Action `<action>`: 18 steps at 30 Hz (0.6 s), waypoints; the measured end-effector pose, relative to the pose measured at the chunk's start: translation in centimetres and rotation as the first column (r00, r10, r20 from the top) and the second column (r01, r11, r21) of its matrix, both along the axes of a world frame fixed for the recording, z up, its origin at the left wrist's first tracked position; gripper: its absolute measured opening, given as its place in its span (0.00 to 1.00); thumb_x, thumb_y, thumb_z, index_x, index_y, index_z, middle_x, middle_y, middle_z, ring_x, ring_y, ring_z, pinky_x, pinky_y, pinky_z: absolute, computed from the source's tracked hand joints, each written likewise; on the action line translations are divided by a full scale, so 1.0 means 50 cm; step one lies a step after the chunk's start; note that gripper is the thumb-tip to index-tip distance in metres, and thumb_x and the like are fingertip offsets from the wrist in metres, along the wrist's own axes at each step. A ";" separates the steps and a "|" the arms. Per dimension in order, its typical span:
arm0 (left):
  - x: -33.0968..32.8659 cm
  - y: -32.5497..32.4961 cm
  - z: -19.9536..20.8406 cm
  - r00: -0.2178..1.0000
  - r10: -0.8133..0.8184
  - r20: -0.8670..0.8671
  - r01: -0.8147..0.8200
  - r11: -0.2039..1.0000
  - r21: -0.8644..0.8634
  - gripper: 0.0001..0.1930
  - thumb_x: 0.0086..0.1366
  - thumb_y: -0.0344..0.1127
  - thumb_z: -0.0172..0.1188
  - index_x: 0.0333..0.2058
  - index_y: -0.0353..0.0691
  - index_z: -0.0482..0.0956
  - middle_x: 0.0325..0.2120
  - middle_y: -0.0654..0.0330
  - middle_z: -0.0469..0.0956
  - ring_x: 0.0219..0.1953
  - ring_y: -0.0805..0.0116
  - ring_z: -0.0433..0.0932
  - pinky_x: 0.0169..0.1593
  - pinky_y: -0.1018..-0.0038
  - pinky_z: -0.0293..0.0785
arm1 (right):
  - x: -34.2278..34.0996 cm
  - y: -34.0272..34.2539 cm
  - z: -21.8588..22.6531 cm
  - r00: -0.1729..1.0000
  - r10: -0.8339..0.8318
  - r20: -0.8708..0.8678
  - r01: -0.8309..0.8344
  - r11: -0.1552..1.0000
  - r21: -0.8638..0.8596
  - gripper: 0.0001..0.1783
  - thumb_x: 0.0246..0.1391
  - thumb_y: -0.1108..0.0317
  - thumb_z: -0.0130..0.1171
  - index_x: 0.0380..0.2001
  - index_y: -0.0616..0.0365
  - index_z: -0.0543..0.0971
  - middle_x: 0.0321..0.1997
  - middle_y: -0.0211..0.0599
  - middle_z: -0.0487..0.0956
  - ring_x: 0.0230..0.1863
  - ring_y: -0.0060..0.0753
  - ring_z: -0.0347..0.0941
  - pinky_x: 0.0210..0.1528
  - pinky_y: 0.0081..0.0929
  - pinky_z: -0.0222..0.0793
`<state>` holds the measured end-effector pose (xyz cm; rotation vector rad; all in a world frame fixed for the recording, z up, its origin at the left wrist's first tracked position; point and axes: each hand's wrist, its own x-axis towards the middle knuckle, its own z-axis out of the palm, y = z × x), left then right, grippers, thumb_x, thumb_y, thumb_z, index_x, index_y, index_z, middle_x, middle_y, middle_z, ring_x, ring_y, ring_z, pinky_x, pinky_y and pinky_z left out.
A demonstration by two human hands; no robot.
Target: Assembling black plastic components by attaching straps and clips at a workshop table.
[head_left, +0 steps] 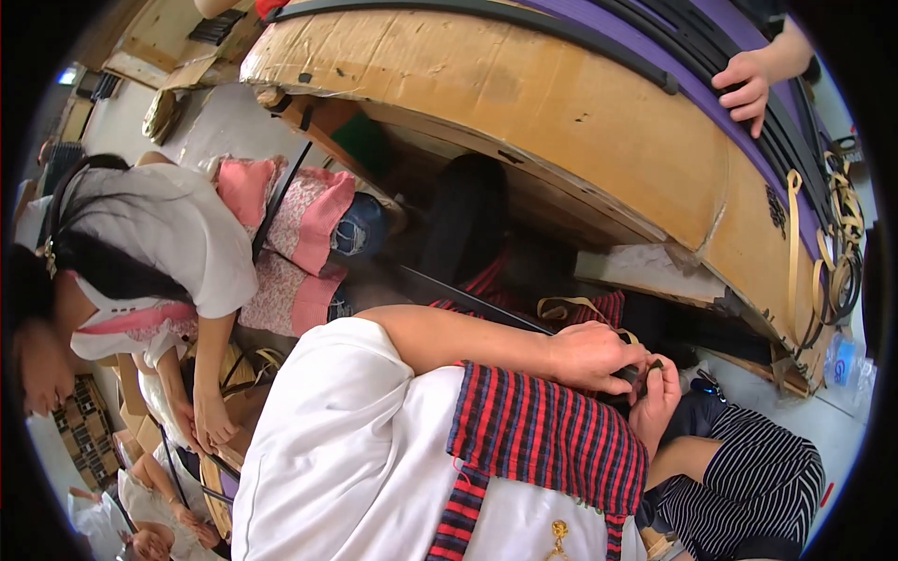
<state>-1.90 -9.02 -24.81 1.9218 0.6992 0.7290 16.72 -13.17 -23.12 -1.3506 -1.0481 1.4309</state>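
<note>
My left hand (599, 357) is closed, fingers bent around a long, thin black strip (486, 309). This strip slants in from the upper left and passes behind my left wrist. Close against it, my right hand (659, 397) is closed in a pinch, with a small dark bit showing at the fingertips; whether it belongs to the strip is hidden. A narrow tan band (571, 304) loops behind my left hand. Under both hands lies a red and black striped cloth (552, 430), over my white shirt.
Ahead stands a cardboard-covered table (524, 84) with black strips (645, 37) on a purple surface; another person's hand (748, 84) rests there. Tan straps (793, 252) hang off its right side. A person in white (178, 234) works at left. Striped cloth-covered legs (748, 477) are at right.
</note>
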 end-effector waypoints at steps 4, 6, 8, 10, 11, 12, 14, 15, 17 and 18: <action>0.008 -0.002 -0.011 1.000 0.028 0.008 -0.028 0.999 -0.043 0.23 0.50 0.43 0.59 0.43 0.41 0.65 0.26 0.50 0.76 0.24 0.49 0.75 0.27 0.58 0.71 | -0.010 -0.008 0.013 0.987 0.092 0.132 -0.090 0.996 -0.021 0.12 0.49 0.70 0.56 0.37 0.63 0.70 0.24 0.28 0.71 0.19 0.13 0.62 0.18 0.09 0.55; 0.016 -0.005 -0.023 0.999 0.039 0.011 -0.039 0.998 -0.039 0.26 0.50 0.42 0.59 0.45 0.41 0.62 0.27 0.51 0.76 0.25 0.48 0.75 0.28 0.58 0.71 | -0.014 -0.011 0.013 0.985 0.134 0.112 -0.129 0.990 -0.048 0.14 0.46 0.73 0.58 0.38 0.63 0.70 0.25 0.28 0.72 0.19 0.12 0.62 0.19 0.09 0.55; 0.023 -0.004 -0.032 0.999 0.049 0.011 -0.049 0.998 -0.027 0.27 0.50 0.42 0.59 0.46 0.40 0.61 0.28 0.51 0.77 0.26 0.48 0.75 0.28 0.58 0.72 | -0.021 -0.011 0.010 0.982 0.112 0.150 -0.104 0.993 -0.060 0.13 0.46 0.74 0.58 0.37 0.62 0.71 0.24 0.26 0.72 0.19 0.11 0.61 0.19 0.09 0.54; 0.027 0.002 -0.038 0.999 0.034 -0.017 -0.034 0.998 -0.060 0.27 0.49 0.41 0.59 0.46 0.39 0.62 0.27 0.49 0.76 0.28 0.48 0.75 0.30 0.58 0.71 | -0.019 -0.010 0.002 0.981 0.093 0.168 -0.084 0.995 -0.061 0.13 0.46 0.74 0.58 0.37 0.62 0.71 0.23 0.26 0.72 0.19 0.11 0.61 0.19 0.09 0.54; 0.029 0.004 -0.040 0.999 0.015 -0.044 -0.019 0.995 -0.094 0.27 0.48 0.40 0.59 0.46 0.39 0.63 0.25 0.48 0.76 0.29 0.48 0.75 0.32 0.59 0.71 | -0.017 -0.010 -0.003 0.980 0.071 0.186 -0.061 0.996 -0.061 0.12 0.47 0.74 0.58 0.36 0.62 0.71 0.22 0.25 0.71 0.19 0.11 0.60 0.19 0.09 0.54; 0.027 0.002 -0.042 0.999 0.026 -0.045 -0.030 0.995 -0.094 0.27 0.48 0.40 0.59 0.46 0.39 0.63 0.25 0.48 0.76 0.29 0.48 0.75 0.32 0.59 0.71 | -0.016 -0.008 -0.009 0.979 0.082 0.185 -0.072 0.995 -0.062 0.12 0.47 0.74 0.58 0.36 0.62 0.71 0.22 0.25 0.71 0.19 0.11 0.60 0.19 0.09 0.54; 0.027 -0.001 -0.048 0.995 0.047 -0.083 -0.058 0.990 -0.125 0.24 0.49 0.41 0.58 0.44 0.38 0.66 0.25 0.48 0.76 0.29 0.49 0.76 0.33 0.59 0.71 | -0.012 -0.005 -0.022 0.980 0.074 0.184 -0.061 0.995 -0.075 0.10 0.48 0.74 0.57 0.36 0.62 0.71 0.21 0.25 0.71 0.18 0.11 0.60 0.18 0.09 0.53; 0.028 -0.001 -0.055 0.995 0.049 -0.083 -0.060 0.990 -0.126 0.24 0.49 0.41 0.58 0.44 0.38 0.66 0.25 0.48 0.76 0.29 0.49 0.76 0.33 0.59 0.71 | -0.010 -0.004 -0.028 0.980 0.076 0.183 -0.063 0.995 -0.076 0.10 0.48 0.74 0.57 0.36 0.62 0.71 0.21 0.25 0.71 0.18 0.11 0.60 0.18 0.09 0.53; 0.028 0.002 -0.073 0.981 0.023 -0.193 -0.042 0.995 -0.090 0.21 0.51 0.44 0.58 0.40 0.37 0.68 0.24 0.49 0.76 0.28 0.49 0.76 0.32 0.59 0.71 | -0.007 -0.001 -0.040 0.982 0.043 0.185 -0.025 0.995 -0.096 0.09 0.49 0.75 0.56 0.35 0.62 0.71 0.21 0.26 0.72 0.18 0.11 0.61 0.18 0.09 0.53; 0.027 0.003 -0.079 0.981 0.020 -0.193 -0.038 0.995 -0.092 0.21 0.51 0.44 0.58 0.40 0.37 0.68 0.24 0.49 0.76 0.28 0.49 0.76 0.32 0.59 0.71 | -0.006 0.000 -0.044 0.982 0.040 0.185 -0.022 0.995 -0.097 0.09 0.49 0.75 0.56 0.35 0.62 0.71 0.21 0.26 0.72 0.18 0.11 0.61 0.18 0.09 0.53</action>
